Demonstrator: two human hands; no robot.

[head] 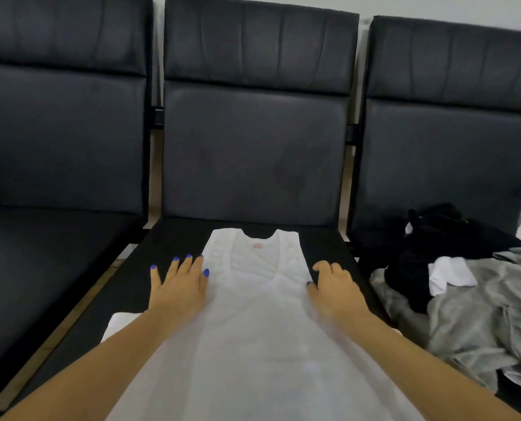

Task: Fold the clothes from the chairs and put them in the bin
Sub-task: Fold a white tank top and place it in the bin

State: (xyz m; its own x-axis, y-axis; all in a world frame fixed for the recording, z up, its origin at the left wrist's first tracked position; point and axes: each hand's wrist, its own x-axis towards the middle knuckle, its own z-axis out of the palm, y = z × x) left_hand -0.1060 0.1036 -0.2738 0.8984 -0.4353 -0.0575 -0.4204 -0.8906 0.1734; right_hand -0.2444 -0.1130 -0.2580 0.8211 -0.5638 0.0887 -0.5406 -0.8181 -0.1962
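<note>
Head view: left hand (178, 285) spread, right hand (333, 285) curled, flanking white top (253, 314); uneven pulling risks creases.

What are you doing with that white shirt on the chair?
A person has spread a white tank top flat on the middle chair's seat, neck toward the backrest. The left hand lies flat at its left edge with fingers straight; the right hand is at its right edge with fingers curled. No fold is made yet. A pile of grey and black clothes waits on the chair to the right. No bin is in view.
</note>
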